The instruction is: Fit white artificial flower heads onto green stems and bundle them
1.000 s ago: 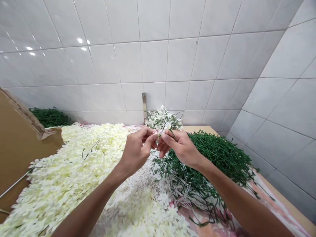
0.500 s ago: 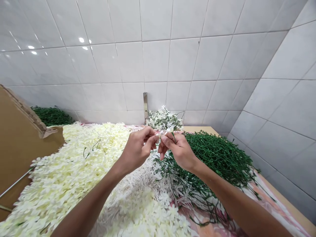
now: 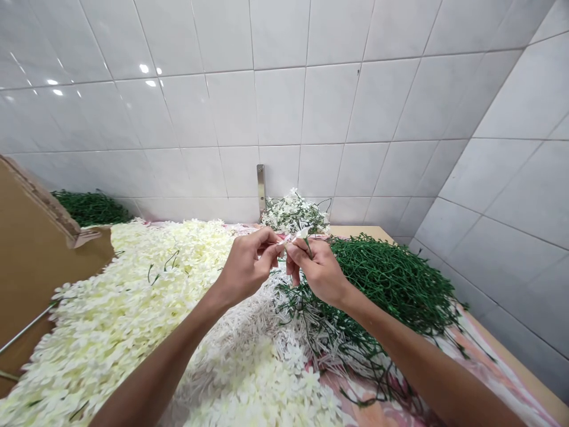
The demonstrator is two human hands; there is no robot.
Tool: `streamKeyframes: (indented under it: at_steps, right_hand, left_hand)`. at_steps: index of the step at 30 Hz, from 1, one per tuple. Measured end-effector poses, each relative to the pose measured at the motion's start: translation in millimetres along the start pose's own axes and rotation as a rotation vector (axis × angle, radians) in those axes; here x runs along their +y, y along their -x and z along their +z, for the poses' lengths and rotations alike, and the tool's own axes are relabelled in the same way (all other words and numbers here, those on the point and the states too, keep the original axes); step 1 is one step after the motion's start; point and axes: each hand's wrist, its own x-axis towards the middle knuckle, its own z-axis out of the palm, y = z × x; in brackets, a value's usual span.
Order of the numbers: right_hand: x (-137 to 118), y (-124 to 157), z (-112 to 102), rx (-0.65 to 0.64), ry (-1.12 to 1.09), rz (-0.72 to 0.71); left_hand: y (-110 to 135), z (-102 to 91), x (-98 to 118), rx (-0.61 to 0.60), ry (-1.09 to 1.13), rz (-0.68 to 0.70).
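Observation:
Fingertip to fingertip, my two hands meet in the middle of the head view. My right hand [image 3: 320, 268] is closed on an artificial flower [image 3: 303, 233] with white petals and a short green stem. Thumb and forefinger of my left hand [image 3: 249, 261] pinch a small white piece at the flower's side; the fingers hide most of it. Under the hands lies a heap of thin white stamen-like strands [image 3: 249, 332]. Loose white-yellow petals [image 3: 164, 284] are piled to the left, and green plastic stems [image 3: 395, 279] to the right.
A bunch of white flowers [image 3: 296, 212] lies at the back against the tiled wall [image 3: 280, 107], beside a metal strip [image 3: 261, 187]. A cardboard box [image 3: 40, 249] stands at the left, with more green stems [image 3: 91, 207] behind it. A patterned cloth [image 3: 484, 367] covers the table.
My right hand has shifted slightly left and turned a little, bringing the flower closer to my left fingertips. My left hand has hardly moved.

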Motion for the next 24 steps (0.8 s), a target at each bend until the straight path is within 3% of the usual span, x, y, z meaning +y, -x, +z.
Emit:
streamKeyframes:
  at_steps: [4, 7, 12, 17, 24]
  right_hand:
    - [-6.9, 1.0, -0.8, 0.046, 0.094, -0.02]
    - [-12.1, 1.8, -1.8, -0.001, 0.091, -0.01]
    - [-16.3, 2.7, -6.5, -0.131, -0.119, 0.051]
    - [-17.7, 3.1, -11.6, -0.157, -0.168, 0.02]
    - [-19.1, 3.7, -11.0, -0.111, -0.142, 0.012]
  left_hand:
    - [-0.7, 0.0, -0.1, 0.008, 0.024, 0.01]
    - [0.2, -4.4, 2.2, -0.013, 0.067, 0.01]
    - [2.2, -12.1, 8.5, -0.017, 0.173, -0.018]
    - [2.5, -15.9, 9.8, -0.005, 0.234, -0.018]
    - [3.9, -21.8, 10.0, 0.142, 0.289, 0.029]
